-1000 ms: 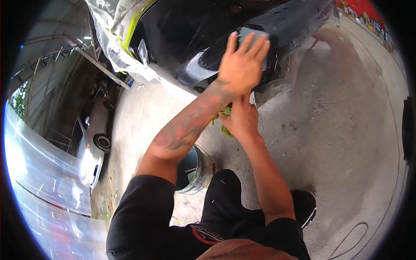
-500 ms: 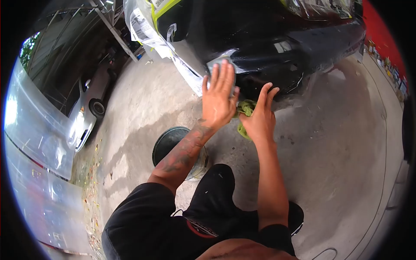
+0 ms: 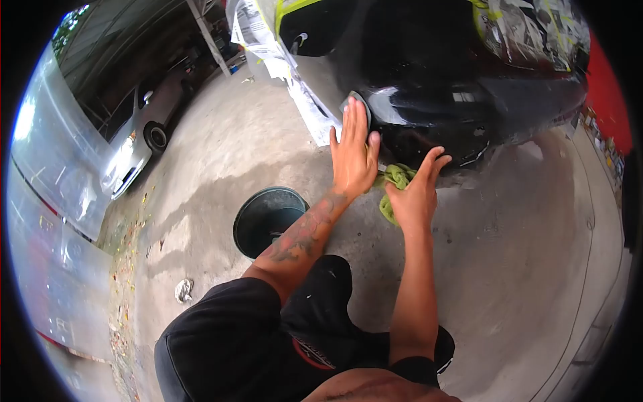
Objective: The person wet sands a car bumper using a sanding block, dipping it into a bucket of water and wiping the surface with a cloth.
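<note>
1 pale car (image 3: 146,117) stands at left, beyond shiny panels (image 3: 63,161). A crumpled wad (image 3: 183,290) lies on the floor (image 3: 509,268), and small containers (image 3: 606,149) sit beside a red surface (image 3: 608,100) at right.

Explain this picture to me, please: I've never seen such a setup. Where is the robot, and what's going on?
There is no robot here: these are a person's bare hands, seen by a camera worn on the head, looking forward and down. So the person's own dark clothing fills the bottom.

The left hand lies almost flat over a grey pad at the edge of a glossy black car body. The right hand holds a crumpled green cloth; its fingertips are close to the body, perhaps touching.

White paper and yellow-green tape border the body. On the concrete floor stands a dark bucket.
</note>
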Available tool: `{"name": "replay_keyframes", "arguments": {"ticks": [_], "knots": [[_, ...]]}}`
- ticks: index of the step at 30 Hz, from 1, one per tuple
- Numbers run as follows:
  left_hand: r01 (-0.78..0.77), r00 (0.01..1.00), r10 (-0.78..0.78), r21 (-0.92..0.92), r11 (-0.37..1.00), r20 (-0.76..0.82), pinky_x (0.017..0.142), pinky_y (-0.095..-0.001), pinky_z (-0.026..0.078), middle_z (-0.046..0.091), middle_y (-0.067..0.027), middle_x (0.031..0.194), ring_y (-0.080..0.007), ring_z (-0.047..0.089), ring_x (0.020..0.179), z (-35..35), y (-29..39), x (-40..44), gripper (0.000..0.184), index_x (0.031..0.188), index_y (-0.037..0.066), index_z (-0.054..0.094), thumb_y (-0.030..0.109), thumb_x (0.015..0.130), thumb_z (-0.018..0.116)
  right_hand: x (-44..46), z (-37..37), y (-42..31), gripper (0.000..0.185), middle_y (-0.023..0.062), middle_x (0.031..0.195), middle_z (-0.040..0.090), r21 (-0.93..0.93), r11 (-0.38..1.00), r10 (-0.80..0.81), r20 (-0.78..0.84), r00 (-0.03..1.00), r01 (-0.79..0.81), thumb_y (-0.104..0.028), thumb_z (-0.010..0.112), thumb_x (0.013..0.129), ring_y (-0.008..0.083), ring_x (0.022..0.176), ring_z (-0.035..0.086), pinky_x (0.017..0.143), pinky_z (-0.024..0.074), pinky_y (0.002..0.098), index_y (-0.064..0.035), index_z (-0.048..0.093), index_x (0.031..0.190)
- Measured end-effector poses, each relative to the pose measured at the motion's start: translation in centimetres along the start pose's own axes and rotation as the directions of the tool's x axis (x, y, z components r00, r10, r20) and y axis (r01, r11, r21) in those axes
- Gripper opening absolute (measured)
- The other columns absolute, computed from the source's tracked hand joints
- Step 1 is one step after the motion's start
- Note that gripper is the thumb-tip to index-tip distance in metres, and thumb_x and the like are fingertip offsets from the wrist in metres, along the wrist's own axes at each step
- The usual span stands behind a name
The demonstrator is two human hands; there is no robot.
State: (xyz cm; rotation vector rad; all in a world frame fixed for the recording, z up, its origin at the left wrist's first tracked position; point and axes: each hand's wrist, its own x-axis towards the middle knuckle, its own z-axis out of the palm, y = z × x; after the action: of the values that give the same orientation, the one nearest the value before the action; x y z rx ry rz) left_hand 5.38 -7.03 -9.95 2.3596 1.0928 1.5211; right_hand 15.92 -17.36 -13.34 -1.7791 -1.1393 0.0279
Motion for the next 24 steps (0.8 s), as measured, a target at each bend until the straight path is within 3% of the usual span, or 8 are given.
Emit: {"name": "replay_keyframes", "arguments": {"ticks": [2, 5, 9, 10, 13, 18, 21, 24], "knots": [[0.210, 0.976, -0.216, -0.244, 0.947, 0.002, 0.121, -0.0642, 0.016, 0.015, -0.0199, 0.171, -0.0393, 0.016, 0.158, 0.4, -2.3, 2.9, 0.067, 0.164, 0.003, 0.018, 0.040, 0.112, 0.036, 0.0, 0.0, -0.1, 0.127, 0.0410, 0.163, 0.003, -0.003, 1.000, -0.009, 0.003, 1.000, 0.009, -0.021, 0.085, 0.076, 0.0498, 0.136, 0.048, 0.105, 0.0499, 0.0483, -0.0065, -0.006, 0.164], [0.053, 0.989, -0.096, -0.335, 0.941, -0.115, 0.119, -0.0671, 0.017, 0.014, -0.0196, 0.172, -0.0394, 0.016, 0.158, 1.9, -3.6, 3.5, 0.068, 0.164, 0.004, 0.014, 0.040, 0.112, 0.037, -0.1, 0.4, 0.3, 0.128, 0.0415, 0.163, 0.003, -0.029, 0.999, -0.039, -0.018, 0.999, 0.038, -0.021, 0.085, 0.076, 0.0503, 0.138, 0.046, 0.105, 0.0495, 0.0486, -0.0058, -0.007, 0.163], [0.000, 0.997, -0.001, 0.017, 1.000, 0.076, 0.125, -0.0476, 0.022, 0.018, -0.0311, 0.166, -0.0424, 0.015, 0.157, -0.6, 0.4, -0.8, 0.069, 0.160, -0.008, 0.018, 0.038, 0.112, 0.037, 0.1, 0.8, 0.1, 0.129, 0.0427, 0.162, 0.003, -0.038, 0.999, -0.041, -0.044, 0.998, 0.039, -0.020, 0.086, 0.076, 0.0510, 0.138, 0.045, 0.105, 0.0492, 0.0488, -0.0046, -0.008, 0.163], [0.045, 0.998, -0.045, 0.000, 0.999, 0.050, 0.125, -0.0428, 0.023, 0.019, -0.0339, 0.165, -0.0419, 0.017, 0.156, -0.7, 0.0, 0.0, 0.068, 0.158, -0.010, 0.020, 0.037, 0.112, 0.037, 0.1, 0.7, -0.1, 0.129, 0.0431, 0.162, 0.003, -0.035, 0.999, -0.033, -0.036, 0.999, 0.032, -0.020, 0.086, 0.076, 0.0511, 0.139, 0.045, 0.105, 0.0492, 0.0488, -0.0042, -0.008, 0.163], [0.221, 0.971, -0.240, -0.402, 0.888, 0.002, 0.124, -0.0491, 0.023, 0.018, -0.0305, 0.167, -0.0391, 0.019, 0.157, 0.0, -3.4, 4.8, 0.067, 0.161, -0.005, 0.017, 0.035, 0.111, 0.038, 0.0, 0.1, -0.1, 0.130, 0.0385, 0.165, 0.004, 0.002, 1.000, -0.004, -0.001, 1.000, 0.004, -0.019, 0.086, 0.075, 0.0502, 0.145, 0.035, 0.108, 0.0473, 0.0483, -0.0090, -0.008, 0.164], [-0.039, 0.999, 0.039, -0.029, 0.999, 0.027, 0.122, -0.0569, 0.023, 0.014, -0.0260, 0.170, -0.0408, 0.016, 0.157, 0.5, -0.9, -0.9, 0.066, 0.163, 0.000, 0.016, 0.034, 0.111, 0.039, 0.2, 0.9, 0.1, 0.130, 0.0438, 0.161, 0.004, -0.064, 0.997, -0.046, -0.056, 0.997, 0.043, -0.019, 0.086, 0.075, 0.0515, 0.136, 0.048, 0.103, 0.0514, 0.0486, -0.0037, -0.008, 0.162], [0.067, 0.997, -0.064, -0.058, 0.996, 0.048, 0.121, -0.0596, 0.021, 0.014, -0.0249, 0.170, -0.0418, 0.016, 0.157, -0.7, -0.4, 0.7, 0.066, 0.163, 0.001, 0.016, 0.033, 0.111, 0.039, 0.2, 0.9, 0.1, 0.130, 0.0432, 0.162, 0.004, -0.071, 0.997, -0.048, -0.056, 0.997, 0.044, -0.020, 0.087, 0.074, 0.0511, 0.136, 0.048, 0.103, 0.0512, 0.0487, -0.0038, -0.008, 0.163], [-0.005, 0.992, -0.020, -0.198, 0.980, -0.123, 0.122, -0.0586, 0.020, 0.015, -0.0241, 0.170, -0.0443, 0.016, 0.157, 1.4, -2.0, 3.2, 0.065, 0.163, 0.001, 0.017, 0.033, 0.111, 0.039, 0.1, 0.4, -0.2, 0.131, 0.0389, 0.164, 0.004, -0.041, 0.999, -0.010, -0.027, 1.000, 0.009, -0.019, 0.087, 0.074, 0.0493, 0.143, 0.039, 0.107, 0.0479, 0.0480, -0.0079, -0.008, 0.164]]}}
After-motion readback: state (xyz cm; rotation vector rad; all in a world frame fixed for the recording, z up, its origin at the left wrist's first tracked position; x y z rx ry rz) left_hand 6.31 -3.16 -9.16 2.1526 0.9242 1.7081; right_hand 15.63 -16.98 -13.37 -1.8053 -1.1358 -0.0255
